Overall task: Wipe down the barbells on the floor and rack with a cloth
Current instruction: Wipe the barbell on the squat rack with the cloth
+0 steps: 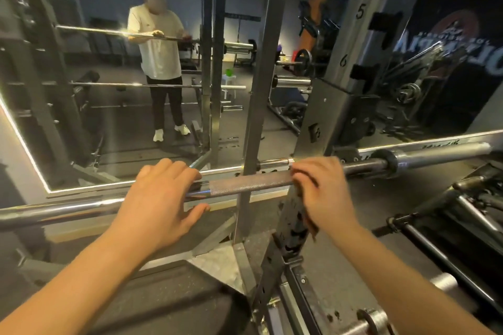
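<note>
A steel barbell (pixel 245 185) lies across the rack at chest height, its knurled section between my hands. My left hand (pixel 160 198) grips the bar, fingers curled over the top and thumb underneath. My right hand (pixel 321 187) grips the bar through a dark patterned cloth (pixel 295 215), which is wrapped over the bar and hangs down below my hand. The bar's right sleeve (pixel 441 153) sticks out past the collar.
A grey rack upright (pixel 261 84) stands just behind the bar. A wall mirror (pixel 122 106) ahead reflects a person in a white shirt and more bars. A black perforated strut (pixel 269 277) and bench frame (pixel 449 226) sit below right. Rubber floor lies underfoot.
</note>
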`<state>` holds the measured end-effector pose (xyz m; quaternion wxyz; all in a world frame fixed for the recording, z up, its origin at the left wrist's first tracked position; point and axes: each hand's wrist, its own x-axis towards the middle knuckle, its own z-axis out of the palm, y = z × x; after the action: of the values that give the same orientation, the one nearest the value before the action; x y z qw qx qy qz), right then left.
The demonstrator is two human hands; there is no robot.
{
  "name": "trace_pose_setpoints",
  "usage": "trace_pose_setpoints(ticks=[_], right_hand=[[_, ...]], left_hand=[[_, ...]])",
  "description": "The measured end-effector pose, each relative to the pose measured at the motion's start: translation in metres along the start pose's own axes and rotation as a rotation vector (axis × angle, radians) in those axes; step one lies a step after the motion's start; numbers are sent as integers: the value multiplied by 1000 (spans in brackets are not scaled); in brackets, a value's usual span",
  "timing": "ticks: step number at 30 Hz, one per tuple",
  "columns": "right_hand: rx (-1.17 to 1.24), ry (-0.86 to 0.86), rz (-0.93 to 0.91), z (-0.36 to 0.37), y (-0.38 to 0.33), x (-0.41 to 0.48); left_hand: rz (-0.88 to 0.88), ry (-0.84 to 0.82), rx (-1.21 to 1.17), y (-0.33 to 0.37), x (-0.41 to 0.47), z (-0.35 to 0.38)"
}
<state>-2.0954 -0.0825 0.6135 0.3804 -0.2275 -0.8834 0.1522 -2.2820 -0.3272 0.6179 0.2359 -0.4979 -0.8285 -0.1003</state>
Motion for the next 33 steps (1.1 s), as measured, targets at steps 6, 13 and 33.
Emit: trace_pose_setpoints(ticks=[6, 13, 33], right_hand=[[61, 119, 19, -1, -15, 2], [-176, -15, -299, 44, -24, 0], [-175, -493, -518, 22, -16, 61]], left_hand=[[75, 33, -29, 38, 29, 5], [71, -3, 40, 45, 47, 22], [250, -1, -116, 33, 58, 11]])
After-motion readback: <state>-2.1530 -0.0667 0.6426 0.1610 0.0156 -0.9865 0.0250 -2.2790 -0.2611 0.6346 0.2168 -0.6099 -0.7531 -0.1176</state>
